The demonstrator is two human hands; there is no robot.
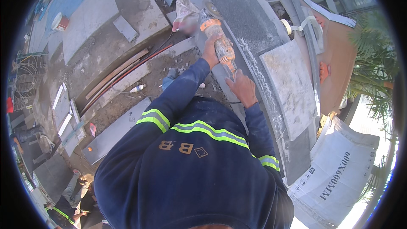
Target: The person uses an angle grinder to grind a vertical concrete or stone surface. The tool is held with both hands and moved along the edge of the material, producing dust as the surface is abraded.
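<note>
Navy work top (pixel 190 178) w/ the yellow-green reflective bands, that's me, filling the bottom of the view from approx 5 to 8 o'clock. Past it, just after 12, is the angle grinder (pixel 223 50), all dusty, orange collar up front. Got both hands on it, no gloves: L hand (pixel 210 51) wrapped round the body behind the collar, R hand (pixel 243 88) closed round the back end, nearer the centre. Disc (pixel 212 10) points to 12, right by the L edge of the dark slab (pixel 241 10). Can't tell if it's actually touching the stone or spinning tbh.

Tips for doing this bit well, imo: keep 2 hands on at all times, R steering from the back, L taking the wt. Go along the edge at a steady angle, light pressure, let the disc do the work. White dust (pixel 256 65) is all down the slab between 1 and 3, so I'd brush it off now & then to see the edge properly. Main worry is the crumpled bag (pixel 185 8) just before 12, v close to the disc; I'd shift it asap b/c it could snag. Def put gloves on too.

Misc: pale rough slab (pixel 289 85) nr 3, printed white packaging (pixel 339 174) at 4, small bottle (pixel 137 88) just past 9, bucket (pixel 60 22) at 10, co-worker (pixel 63 210) down at 8, well clear of me.
</note>
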